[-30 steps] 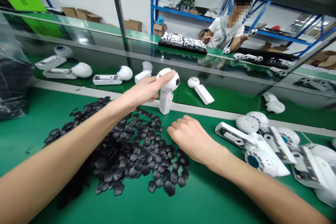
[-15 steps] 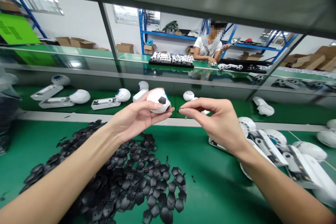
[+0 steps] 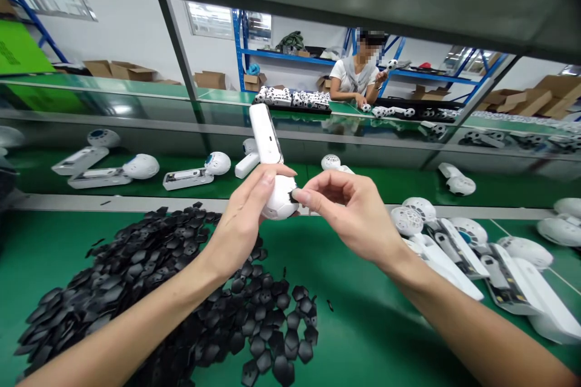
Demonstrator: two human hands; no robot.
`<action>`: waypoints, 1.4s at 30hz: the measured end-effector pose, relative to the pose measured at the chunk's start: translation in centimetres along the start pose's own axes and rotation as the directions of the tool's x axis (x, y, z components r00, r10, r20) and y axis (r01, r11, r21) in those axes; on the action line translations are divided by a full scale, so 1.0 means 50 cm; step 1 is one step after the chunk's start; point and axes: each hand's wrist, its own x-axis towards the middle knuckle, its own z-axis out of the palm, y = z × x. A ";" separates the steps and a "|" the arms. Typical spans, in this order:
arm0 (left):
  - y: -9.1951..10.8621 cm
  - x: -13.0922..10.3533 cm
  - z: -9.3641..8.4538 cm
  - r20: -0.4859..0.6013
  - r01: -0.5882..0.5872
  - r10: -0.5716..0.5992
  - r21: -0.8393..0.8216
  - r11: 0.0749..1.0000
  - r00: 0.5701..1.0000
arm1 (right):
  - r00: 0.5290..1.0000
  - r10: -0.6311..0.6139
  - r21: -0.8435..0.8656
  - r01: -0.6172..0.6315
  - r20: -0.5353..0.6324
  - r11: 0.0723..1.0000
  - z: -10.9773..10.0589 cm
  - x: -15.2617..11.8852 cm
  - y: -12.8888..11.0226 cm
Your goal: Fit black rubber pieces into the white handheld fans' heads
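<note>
Moved since the earlier frame: one white ball-headed handheld device, which had turned handle-up, centre, above the bench. Left hand: was closed around the ball head. Right hand: held a narrow pinch on a small dark piece at the head's right side. Handling, as judged: called for a steady head and a squared piece before pressing. Near left: lay a heap of black pentagon pieces. Right: a cluster of white devices crowded that forearm. Far: sat a co-worker.

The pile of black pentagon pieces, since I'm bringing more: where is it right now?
In the head view, the pile of black pieces lies at lower left on the green tabletop, with the left forearm above it.
</note>
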 end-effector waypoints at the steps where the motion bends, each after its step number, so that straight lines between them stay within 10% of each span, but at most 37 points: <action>1: 0.002 -0.003 0.000 -0.004 -0.017 0.017 0.037 0.999 1.000 | 1.000 0.002 -0.032 -0.002 -0.003 0.999 0.001 -0.003 0.000; 10: 0.002 -0.013 0.003 -0.060 -0.149 0.185 0.377 0.914 0.981 | 0.996 0.068 0.060 -0.072 0.066 0.996 0.010 -0.016 0.010; 19: 0.015 0.008 -0.009 -0.134 -0.153 0.195 0.271 0.950 0.972 | 0.961 0.034 -0.183 0.017 0.276 0.983 -0.029 -0.006 -0.005; 25: -0.003 0.025 -0.034 -0.131 -0.112 0.126 0.110 0.988 0.983 | 0.811 0.282 -0.622 0.124 0.513 0.773 -0.006 -0.016 0.054; 31: 0.004 0.031 -0.033 -0.177 -0.125 0.156 0.173 0.977 0.972 | 0.722 0.264 -0.585 0.234 0.639 0.777 0.023 -0.031 0.085; 42: 0.006 0.040 -0.039 -0.205 -0.118 0.138 0.106 0.987 0.969 | 0.714 0.243 -0.593 0.290 0.656 0.751 0.049 -0.048 0.112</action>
